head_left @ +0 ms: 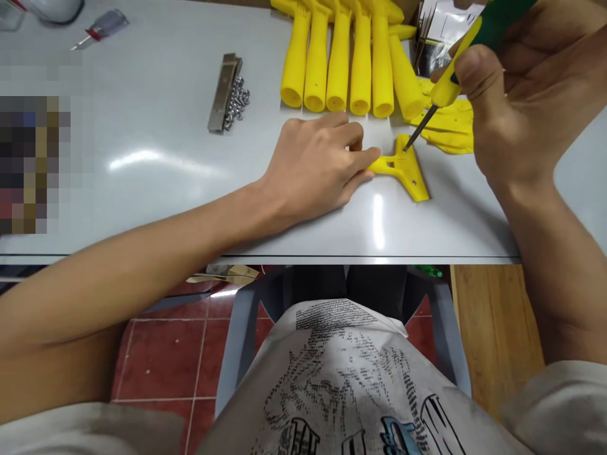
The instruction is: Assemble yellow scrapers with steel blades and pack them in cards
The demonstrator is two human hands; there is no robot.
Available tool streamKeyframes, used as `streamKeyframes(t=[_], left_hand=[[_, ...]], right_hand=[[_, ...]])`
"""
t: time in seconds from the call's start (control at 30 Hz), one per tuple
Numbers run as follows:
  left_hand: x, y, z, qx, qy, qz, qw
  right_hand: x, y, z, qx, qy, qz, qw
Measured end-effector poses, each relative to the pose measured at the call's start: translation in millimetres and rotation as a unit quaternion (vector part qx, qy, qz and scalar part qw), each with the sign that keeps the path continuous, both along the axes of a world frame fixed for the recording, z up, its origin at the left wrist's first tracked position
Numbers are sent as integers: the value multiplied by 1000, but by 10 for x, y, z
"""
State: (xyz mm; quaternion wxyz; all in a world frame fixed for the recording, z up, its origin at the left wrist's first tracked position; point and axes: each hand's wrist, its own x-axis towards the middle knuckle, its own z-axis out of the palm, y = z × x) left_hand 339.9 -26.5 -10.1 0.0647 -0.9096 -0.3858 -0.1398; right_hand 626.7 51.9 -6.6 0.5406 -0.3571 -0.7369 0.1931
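Note:
My left hand (322, 161) is closed on the narrow neck of a yellow plastic scraper head (406, 169), pressing it flat to the table. My right hand (521, 95) grips a screwdriver (448, 85) with a yellow and green handle. Its tip touches the upper screw spot of the scraper head; a second screw sits in the lower corner. Several yellow scraper handles (336, 69) lie in a row just beyond my left hand. Flat yellow pieces (448, 123) are heaped behind the screwdriver.
Left of the handles, thin metal blades (222, 95) lie beside a small pile of screws (238, 101). Another screwdriver (105, 26) with a clear handle lies at the far left. The white table's (156, 208) front edge is near my body. Printed cards (443, 31) stand at the back right.

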Motion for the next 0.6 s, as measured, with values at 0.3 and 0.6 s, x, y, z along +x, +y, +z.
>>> streamKeyframes(t=[0.3,0.6], left_hand=[[-210,413,-103,-28,-67,-55,996],[-301,512,-133,42,-60,-102,992]], right_hand=[[-84,32,-49,77,47,60,994],[-45,-323,190,25,-60,-87,994]])
